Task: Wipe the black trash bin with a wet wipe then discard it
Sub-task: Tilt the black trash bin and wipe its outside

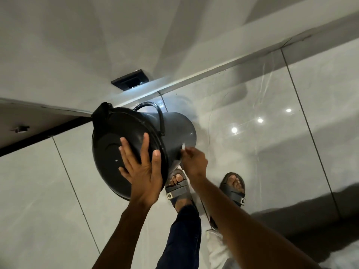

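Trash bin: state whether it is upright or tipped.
Tipped: the trash bin leans, lid facing the camera, left hand flat on it.

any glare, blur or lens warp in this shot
Head view: bright spots of ceiling light reflect off the glossy floor tiles; straight tile joints and the wall edge bow from the wide lens; the right hand with the wet wipe is slightly motion-blurred against the trash bin; the left hand on the lid is sharper; dark shadow lower right.
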